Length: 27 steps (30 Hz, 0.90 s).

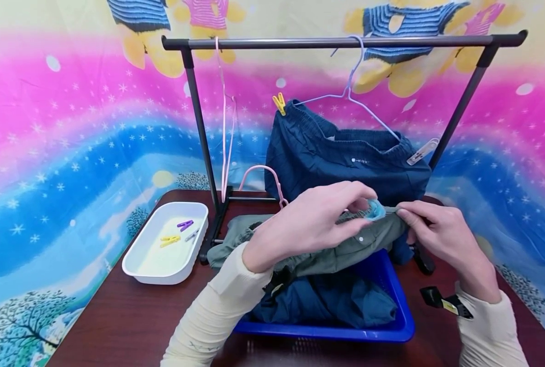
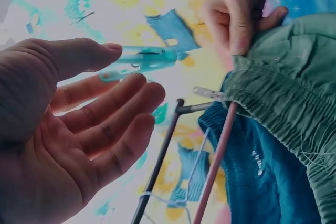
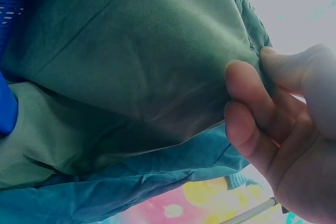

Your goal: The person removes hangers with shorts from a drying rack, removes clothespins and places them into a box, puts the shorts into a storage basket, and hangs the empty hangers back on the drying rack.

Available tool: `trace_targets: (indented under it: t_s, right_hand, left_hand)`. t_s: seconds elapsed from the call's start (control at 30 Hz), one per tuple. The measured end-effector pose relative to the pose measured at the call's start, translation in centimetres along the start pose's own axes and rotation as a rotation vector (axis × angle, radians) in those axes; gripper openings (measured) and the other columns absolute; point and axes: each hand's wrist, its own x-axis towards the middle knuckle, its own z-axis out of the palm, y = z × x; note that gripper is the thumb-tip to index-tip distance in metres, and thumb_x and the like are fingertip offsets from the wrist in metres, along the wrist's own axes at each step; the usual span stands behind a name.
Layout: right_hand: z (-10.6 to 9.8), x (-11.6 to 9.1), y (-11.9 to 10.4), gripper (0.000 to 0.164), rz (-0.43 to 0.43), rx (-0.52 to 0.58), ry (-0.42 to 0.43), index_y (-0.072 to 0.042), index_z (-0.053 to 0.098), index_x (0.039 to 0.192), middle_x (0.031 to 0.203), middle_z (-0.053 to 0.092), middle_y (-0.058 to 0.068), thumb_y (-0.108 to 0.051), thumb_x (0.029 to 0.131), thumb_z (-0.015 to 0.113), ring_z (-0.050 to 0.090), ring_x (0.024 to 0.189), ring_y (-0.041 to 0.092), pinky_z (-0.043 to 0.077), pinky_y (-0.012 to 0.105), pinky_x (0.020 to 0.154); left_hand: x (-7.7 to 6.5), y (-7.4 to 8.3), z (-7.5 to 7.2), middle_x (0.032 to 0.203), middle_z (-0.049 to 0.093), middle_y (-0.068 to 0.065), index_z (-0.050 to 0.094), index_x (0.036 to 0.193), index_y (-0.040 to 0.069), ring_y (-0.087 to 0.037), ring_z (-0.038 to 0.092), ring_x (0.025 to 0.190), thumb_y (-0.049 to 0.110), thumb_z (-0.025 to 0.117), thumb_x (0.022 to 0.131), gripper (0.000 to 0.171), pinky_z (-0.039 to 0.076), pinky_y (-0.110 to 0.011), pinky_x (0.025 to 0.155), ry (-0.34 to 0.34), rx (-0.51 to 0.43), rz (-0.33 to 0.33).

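My left hand (image 1: 315, 221) pinches a light-blue clothespin (image 2: 144, 59) between thumb and fingers, beside the waistband of a grey-green pair of elastic-waist pants (image 1: 345, 250). The thumb and fingers of my right hand (image 1: 442, 237) pinch the end of that waistband, also seen in the right wrist view. A pink hanger (image 2: 215, 163) runs up to the waistband in the left wrist view, and its hook stands out above the pants in the head view. Whether the clothespin touches the fabric is unclear in the head view; the left wrist view shows it apart.
Navy pants (image 1: 345, 163) hang behind from a lilac hanger (image 1: 350, 86), held by a yellow clothespin (image 1: 279, 103) and a white clothespin (image 1: 422, 151). A black rack (image 1: 272, 44) holds another pink hanger (image 1: 224, 127). A white tray (image 1: 134, 275) contains clothespins; a blue basket (image 1: 345, 334) contains dark clothing.
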Motion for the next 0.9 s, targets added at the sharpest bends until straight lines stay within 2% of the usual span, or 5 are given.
trace_targets:
  t_s: [0.13,0.3,0.4,0.77,0.9]
  right_hand:
    - [-0.1,0.1,-0.1,0.032,0.009,-0.010,-0.004,-0.013,0.073,0.102,0.061,0.057,-0.014,0.010,0.080,0.071,0.052,0.055,-0.007,0.045,0.011,0.062]
    - [-0.1,0.1,-0.1,0.032,-0.003,-0.014,0.002,-0.014,0.073,0.101,0.059,0.056,-0.015,0.010,0.080,0.072,0.053,0.054,-0.007,0.045,0.010,0.064]
    - [0.0,0.0,0.0,0.031,-0.016,-0.014,0.009,-0.014,0.074,0.101,0.058,0.056,-0.016,0.009,0.080,0.072,0.053,0.054,-0.006,0.046,0.010,0.066]
    - [0.0,0.0,0.2,0.030,-0.020,-0.009,0.012,-0.014,0.073,0.101,0.059,0.056,-0.017,0.009,0.080,0.072,0.054,0.054,-0.007,0.045,0.007,0.069]
    - [0.0,0.0,0.2,0.031,-0.017,-0.011,0.009,-0.014,0.073,0.101,0.058,0.056,-0.017,0.009,0.080,0.072,0.053,0.054,-0.007,0.045,0.007,0.070]
  left_hand:
    - [-1.5,0.2,-0.2,0.114,0.068,0.001,0.057,0.129,0.009,-0.006,0.065,0.104,0.019,0.069,0.092,0.040,0.047,-0.012,0.092,0.070,-0.054,0.036]
    - [-2.9,0.3,-0.4,0.112,0.069,-0.003,0.058,0.126,0.006,-0.008,0.066,0.102,0.016,0.071,0.090,0.040,0.048,-0.011,0.089,0.140,-0.064,0.090]
    - [-3.9,0.3,-0.7,0.111,0.069,-0.003,0.059,0.125,0.006,-0.008,0.066,0.101,0.017,0.072,0.090,0.040,0.048,-0.010,0.087,0.171,-0.074,0.100]
    - [-8.2,-0.4,-1.7,0.104,0.070,-0.003,0.059,0.125,0.006,-0.007,0.068,0.094,0.010,0.073,0.088,0.040,0.054,-0.017,0.079,0.275,-0.101,0.094]
    - [-9.7,-0.7,-2.1,0.105,0.070,-0.004,0.059,0.127,0.005,-0.008,0.068,0.096,0.006,0.073,0.087,0.043,0.055,-0.021,0.080,0.308,-0.131,0.050]
